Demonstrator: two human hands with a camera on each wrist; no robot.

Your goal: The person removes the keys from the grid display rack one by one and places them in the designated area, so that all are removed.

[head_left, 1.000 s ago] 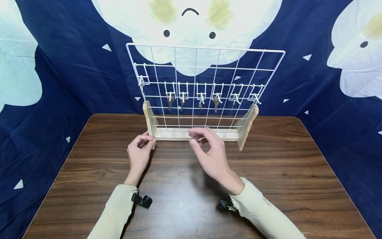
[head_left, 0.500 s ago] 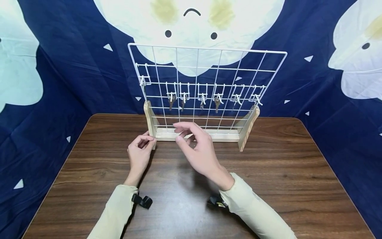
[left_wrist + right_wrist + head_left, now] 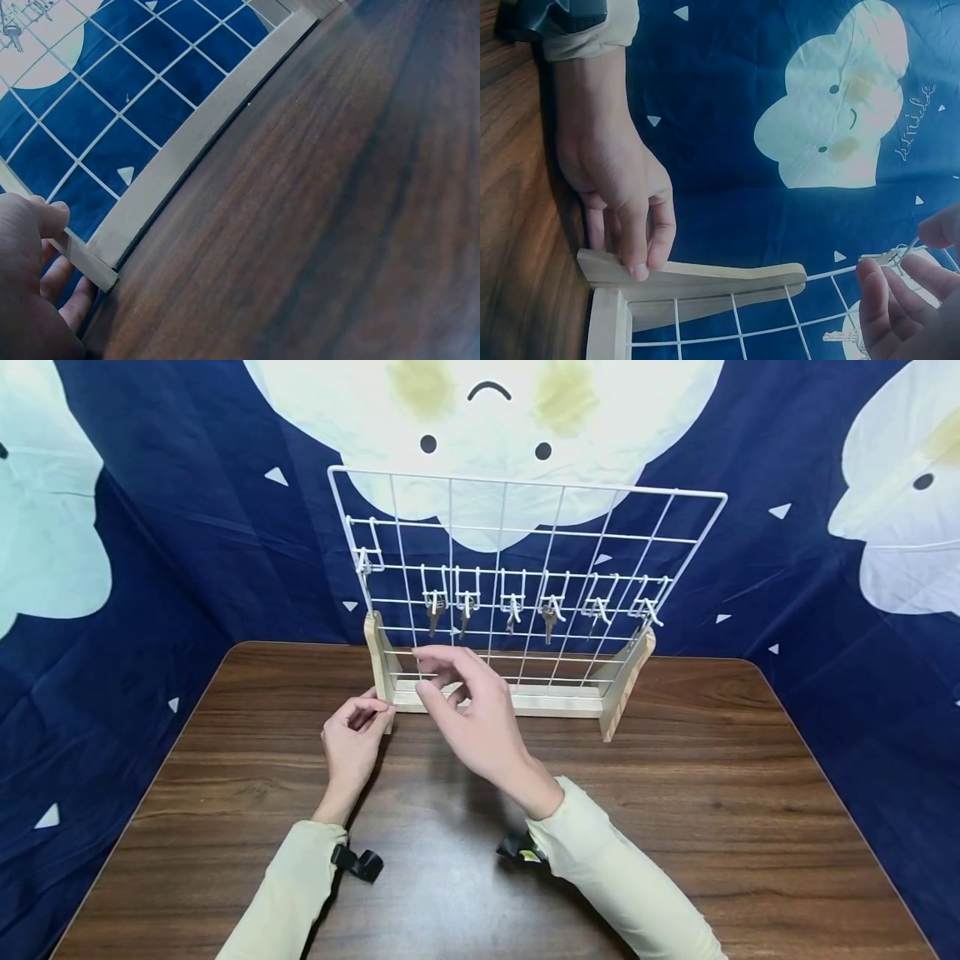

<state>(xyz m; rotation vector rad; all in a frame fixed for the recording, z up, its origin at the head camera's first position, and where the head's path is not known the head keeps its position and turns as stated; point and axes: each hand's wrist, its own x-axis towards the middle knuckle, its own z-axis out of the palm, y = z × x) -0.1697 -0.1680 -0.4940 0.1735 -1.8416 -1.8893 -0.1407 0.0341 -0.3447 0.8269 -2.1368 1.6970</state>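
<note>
1 rack [image 3: 555, 703], side panel [image 3: 378, 656] pinched in left grip [image 3: 354, 735]; loosely parted right grip [image 3: 477, 718] in front.

left hand [image 3: 351, 739]: pinching | right hand [image 3: 480, 718]: midair, fingers [image 3: 459, 657] loosely curved

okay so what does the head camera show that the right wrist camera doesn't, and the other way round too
Only the head view: the right wooden support and the right sleeve.

Only the right wrist view: a cloud's smiling mouth and the cursive lettering beside that cloud.

Both: the left hand gripping the left wooden support, the right hand, the white wire grid, at least one key, the table and the blue cloth.
</note>
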